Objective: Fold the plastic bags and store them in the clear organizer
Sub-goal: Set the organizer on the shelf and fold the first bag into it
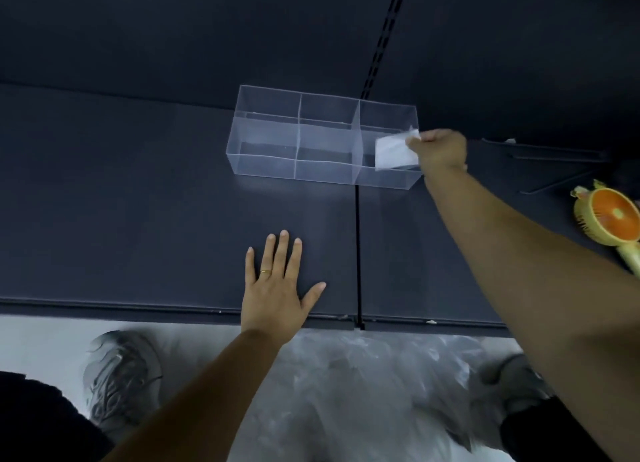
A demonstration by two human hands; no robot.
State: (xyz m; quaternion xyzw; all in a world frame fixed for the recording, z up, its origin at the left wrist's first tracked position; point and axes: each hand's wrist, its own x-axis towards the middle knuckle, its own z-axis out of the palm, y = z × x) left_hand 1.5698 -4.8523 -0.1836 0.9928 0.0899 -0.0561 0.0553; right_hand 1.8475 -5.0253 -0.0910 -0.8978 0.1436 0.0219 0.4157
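A clear organizer (266, 139) with three compartments stands at the back of a dark shelf. My right hand (441, 146) reaches over its right end, shut on a folded white plastic bag (393, 151) that sits partly inside the right compartment. The left and middle compartments look empty. My left hand (277, 288) lies flat on the shelf near its front edge, fingers spread, holding nothing. A heap of loose clear plastic bags (363, 392) lies on the floor below the shelf, between my feet.
A yellow and orange hand-held fan (613, 219) lies at the shelf's right edge. A black seam (357, 253) runs front to back across the shelf. Grey shoes (121, 378) stand on the pale floor. Dark back panels rise behind the organizer.
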